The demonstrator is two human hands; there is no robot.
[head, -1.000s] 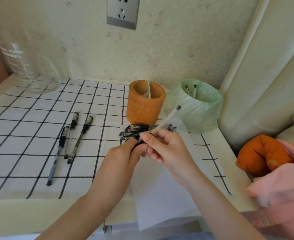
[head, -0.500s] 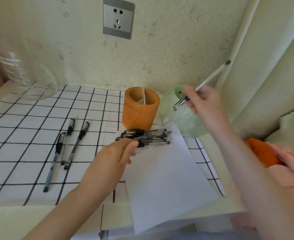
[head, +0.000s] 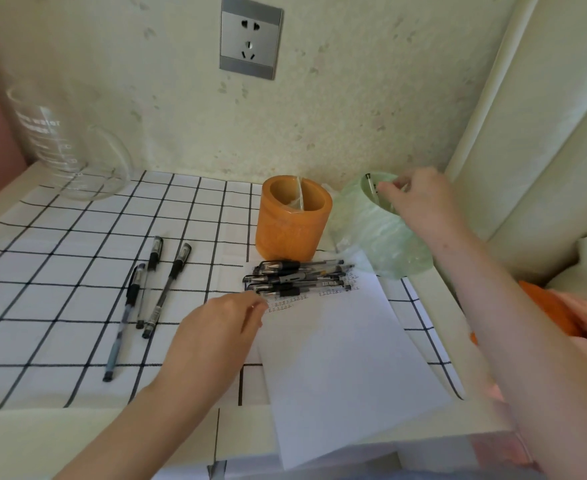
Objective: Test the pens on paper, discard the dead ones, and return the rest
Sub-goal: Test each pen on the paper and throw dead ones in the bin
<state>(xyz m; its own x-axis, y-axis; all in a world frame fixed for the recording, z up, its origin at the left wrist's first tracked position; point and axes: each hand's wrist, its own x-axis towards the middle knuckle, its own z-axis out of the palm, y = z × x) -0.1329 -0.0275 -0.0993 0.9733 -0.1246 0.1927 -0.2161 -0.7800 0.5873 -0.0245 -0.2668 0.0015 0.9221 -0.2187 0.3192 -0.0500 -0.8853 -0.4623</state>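
At the far right of the table, the right hand hung over the mouth of the green bag-lined bin, fingers curled beside a pen standing inside the rim; whether they pinched it could not be told. Just left of the bin stood the orange pen holder. In front of the holder, a pile of pens lay across the far end of the white paper, beside rows of small test marks. The left hand rested near the pile, its fingers loosely bent and holding nothing, the tips just beside the nearest pen. Further left, three pens lay on the checked cloth, and a glass jug stood at the far left corner.
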